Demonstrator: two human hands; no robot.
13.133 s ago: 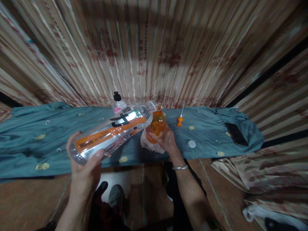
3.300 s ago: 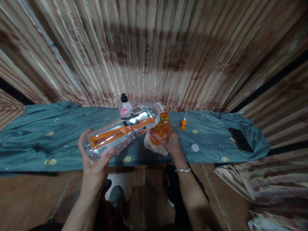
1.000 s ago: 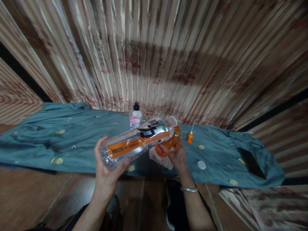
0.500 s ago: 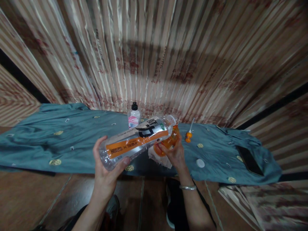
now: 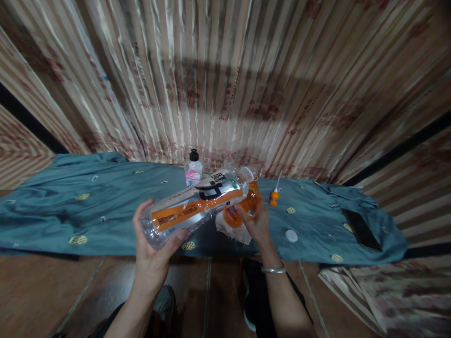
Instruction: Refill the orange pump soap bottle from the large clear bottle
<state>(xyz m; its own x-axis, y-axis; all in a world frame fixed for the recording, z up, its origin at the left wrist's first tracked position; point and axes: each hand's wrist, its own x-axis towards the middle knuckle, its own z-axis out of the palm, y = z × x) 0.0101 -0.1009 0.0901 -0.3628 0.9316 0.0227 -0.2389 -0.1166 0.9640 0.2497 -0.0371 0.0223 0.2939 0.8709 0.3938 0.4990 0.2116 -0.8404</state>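
Observation:
My left hand [image 5: 155,249] grips the base end of a large clear plastic bottle [image 5: 197,202] with an orange and silver label. The bottle lies tilted in the air, its uncapped-looking neck raised toward the right. My right hand [image 5: 256,223] is wrapped around an orange bottle [image 5: 251,197], which sits partly behind the clear bottle's neck. Whether the two mouths touch is hidden. Under the orange bottle is a crumpled whitish cloth or tissue [image 5: 230,232]. An orange pump head [image 5: 274,198] with a pale tube lies right of my right hand.
A clear bottle with a pink label and black cap [image 5: 193,171] stands behind the large bottle. A white round lid [image 5: 291,235] and a black phone [image 5: 361,230] lie to the right on the teal cloth [image 5: 116,206]. Striped curtains [image 5: 218,94] hang close behind.
The clear bottle and both hands have shifted very slightly left, along with a small shift of the whole view. Both hands keep their holds.

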